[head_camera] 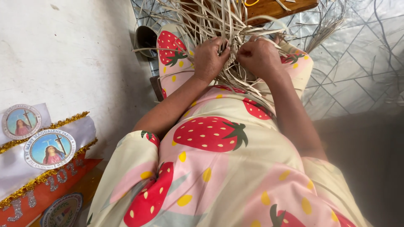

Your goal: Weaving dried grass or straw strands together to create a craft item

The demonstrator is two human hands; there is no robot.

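Note:
A tangle of pale dried straw strips point(219, 21) lies across my lap, partly woven, with loose ends fanning upward and to both sides. My left hand point(209, 58) is closed on several strips near the middle of the bundle. My right hand point(259, 55) sits right beside it, fingers curled tight around other strips. The two hands nearly touch. I wear a cream garment printed with red strawberries point(210, 134), which fills the lower half of the head view and covers both knees. The woven part under my hands is mostly hidden.
A white wall point(63, 54) runs along the left. White and orange ribbon sashes with round badges point(42, 151) hang at lower left. A wooden board point(277, 8) lies at the top. Grey tiled floor point(362, 59) spreads to the right, with stray strips on it. A dark cup-like object point(145, 38) stands by my left knee.

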